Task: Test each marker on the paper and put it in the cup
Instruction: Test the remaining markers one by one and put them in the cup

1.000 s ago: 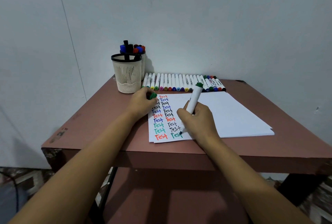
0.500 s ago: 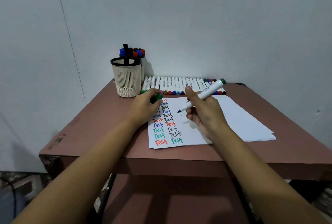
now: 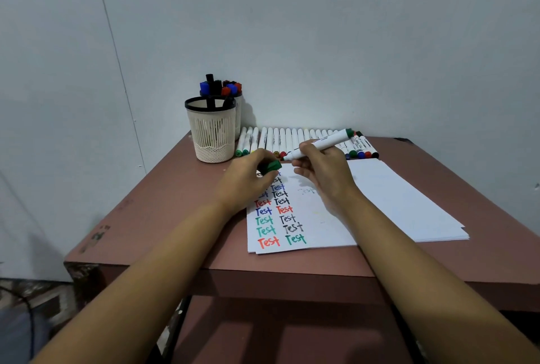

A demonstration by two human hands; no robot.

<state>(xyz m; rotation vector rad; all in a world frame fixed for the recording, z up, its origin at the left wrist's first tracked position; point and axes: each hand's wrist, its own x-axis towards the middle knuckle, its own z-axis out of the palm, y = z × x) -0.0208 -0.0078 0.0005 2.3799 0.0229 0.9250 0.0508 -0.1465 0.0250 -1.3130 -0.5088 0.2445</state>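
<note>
Head view: a reddish-brown table [image 3: 152,217] stands against a pale wall [image 3: 321,27]. A stack of white paper [image 3: 403,206] covers the table's middle and its three o'clock side, with two columns of the word "Test" in red, blue, green and black at its nine o'clock edge. At ten o'clock from the paper stands a cream mesh cup [image 3: 212,133] with a black rim; a second holder directly behind it, partly hidden, shows blue, red and black marker ends. A row of white markers [image 3: 292,141] lies side by side at twelve o'clock from the paper, along the wall. The right hand [image 3: 324,171] hovers over the paper's top edge, its grip pinched around a green marker [image 3: 321,143] held nearly level, bare tip pointing to nine o'clock, green end toward two o'clock. The left hand [image 3: 248,179] rests at the paper's top corner, its grip pressed around the green cap [image 3: 274,165], just beside the marker's tip but apart from it.
</note>
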